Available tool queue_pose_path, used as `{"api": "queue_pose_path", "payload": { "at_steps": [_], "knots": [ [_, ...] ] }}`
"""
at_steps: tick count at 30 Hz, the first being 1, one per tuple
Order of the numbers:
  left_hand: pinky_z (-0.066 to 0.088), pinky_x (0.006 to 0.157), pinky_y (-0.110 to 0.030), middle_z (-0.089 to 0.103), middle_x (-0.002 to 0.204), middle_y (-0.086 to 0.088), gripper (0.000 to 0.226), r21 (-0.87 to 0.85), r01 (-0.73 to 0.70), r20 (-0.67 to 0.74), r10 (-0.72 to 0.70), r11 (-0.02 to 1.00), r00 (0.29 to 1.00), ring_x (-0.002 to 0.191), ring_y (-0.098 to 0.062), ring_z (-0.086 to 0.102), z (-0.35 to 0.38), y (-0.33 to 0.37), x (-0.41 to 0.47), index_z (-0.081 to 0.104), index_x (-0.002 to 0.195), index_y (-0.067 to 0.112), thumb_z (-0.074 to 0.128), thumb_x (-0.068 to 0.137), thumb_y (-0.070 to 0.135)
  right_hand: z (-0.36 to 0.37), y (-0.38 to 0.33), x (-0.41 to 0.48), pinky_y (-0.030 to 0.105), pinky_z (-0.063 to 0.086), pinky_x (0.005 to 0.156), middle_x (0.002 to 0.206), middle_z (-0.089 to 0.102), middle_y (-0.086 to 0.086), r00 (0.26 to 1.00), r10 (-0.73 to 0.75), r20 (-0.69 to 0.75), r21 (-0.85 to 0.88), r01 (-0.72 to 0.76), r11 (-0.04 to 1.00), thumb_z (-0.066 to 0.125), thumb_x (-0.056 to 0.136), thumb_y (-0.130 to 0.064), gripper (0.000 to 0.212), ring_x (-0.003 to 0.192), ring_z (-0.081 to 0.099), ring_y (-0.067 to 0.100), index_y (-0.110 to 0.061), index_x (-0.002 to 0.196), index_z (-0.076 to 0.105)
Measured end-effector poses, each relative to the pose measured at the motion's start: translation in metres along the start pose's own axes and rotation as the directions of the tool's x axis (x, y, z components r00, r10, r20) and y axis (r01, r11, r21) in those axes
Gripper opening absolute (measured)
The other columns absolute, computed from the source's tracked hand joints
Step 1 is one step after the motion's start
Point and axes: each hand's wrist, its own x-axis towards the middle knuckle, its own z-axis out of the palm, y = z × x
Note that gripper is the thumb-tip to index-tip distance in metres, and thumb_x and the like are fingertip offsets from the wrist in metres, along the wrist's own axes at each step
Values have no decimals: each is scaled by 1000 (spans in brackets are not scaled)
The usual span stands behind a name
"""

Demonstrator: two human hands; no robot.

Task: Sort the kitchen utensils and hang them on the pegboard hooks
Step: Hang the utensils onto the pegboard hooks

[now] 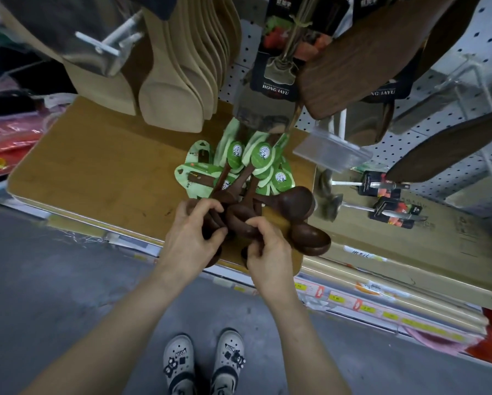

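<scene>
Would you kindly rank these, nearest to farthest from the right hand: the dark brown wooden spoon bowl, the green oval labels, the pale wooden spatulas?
1. Dark brown wooden spoon bowl, just right of the right hand.
2. Green oval labels, farther ahead.
3. Pale wooden spatulas, hanging upper left.

Glossy dark wooden spoons (279,212), matt pale wooden board (102,172), shiny metal ladles (341,195)
</scene>
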Motion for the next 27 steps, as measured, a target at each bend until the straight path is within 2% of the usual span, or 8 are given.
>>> {"api": "queue_pose_path", "payload": {
  "at_steps": [4, 7, 10, 12, 14, 20, 24, 27],
  "knots": [
    [49, 84, -34, 43, 113, 1, 30, -3, -10, -31, 9, 1000, 999, 99, -19, 53, 2, -1, -12, 58, 108, 35, 72, 84, 24, -5, -5, 6, 7, 40, 86, 101, 72, -9, 973, 227, 46, 229, -232, 945, 41, 79, 8, 42, 97, 61, 0, -17, 86, 74],
    [46, 82, -31, 44, 110, 3, 18, -20, -2, -48, 1, 1000, 999, 97, -16, 51, 4, -2, -16, 58, 107, 39, 61, 89, 43, -9, -12, 16, 13, 44, 72, 87, 74, -9, 925, 374, 61, 345, -371, 862, 47, 92, -4, 36, 87, 63, 2, -23, 75, 73],
    [41, 87, -28, 53, 112, 5, 20, -99, 22, -73, -29, 995, 997, 105, -10, 48, 5, -3, -2, 57, 110, 40, 52, 93, 48, -7, -11, 35, 11, 45, 74, 93, 71, -9, 890, 450, 76, 296, -451, 842, 59, 94, -21, 13, 90, 63, 2, -23, 95, 71],
    [43, 95, -31, 58, 119, 8, 27, -212, 78, -55, -91, 974, 994, 113, -9, 52, 3, -2, 14, 55, 121, 36, 50, 96, 46, -3, -8, 49, 20, 48, 86, 109, 68, -4, 837, 520, 172, 317, -547, 775, 63, 95, -20, 19, 102, 62, 11, -20, 113, 67],
    [43, 100, -30, 60, 126, 9, 37, -255, 187, 26, -187, 949, 982, 119, -12, 54, 2, 0, 30, 51, 134, 29, 52, 98, 39, 0, -6, 58, 24, 50, 88, 121, 63, 2, 777, 569, 270, 368, -629, 685, 62, 96, -17, 31, 108, 60, 15, -15, 127, 61],
    [47, 99, -32, 63, 107, 6, 46, -283, 380, 195, -335, 881, 922, 106, -17, 61, 3, 8, 47, 55, 132, 20, 69, 89, 22, 10, -2, 62, 45, 54, 97, 126, 62, 10, 779, 563, 278, 306, -627, 717, 67, 86, 5, 49, 111, 63, 26, -21, 123, 49],
    [51, 97, -40, 70, 101, 5, 32, -283, 403, 198, -358, 870, 912, 100, -21, 65, 5, 7, 52, 62, 114, 29, 63, 85, 16, 6, -4, 61, 37, 55, 96, 127, 60, 9, 805, 515, 295, 333, -592, 734, 60, 86, 13, 53, 111, 63, 22, -22, 125, 48],
    [52, 92, -35, 70, 98, 3, 27, -377, 404, 171, -366, 833, 915, 94, -18, 65, 7, 8, 52, 65, 110, 28, 58, 88, 13, 2, -2, 63, 35, 55, 95, 128, 62, 8, 814, 476, 333, 355, -575, 737, 56, 87, 15, 57, 113, 64, 20, -16, 134, 48]
  ]
}}
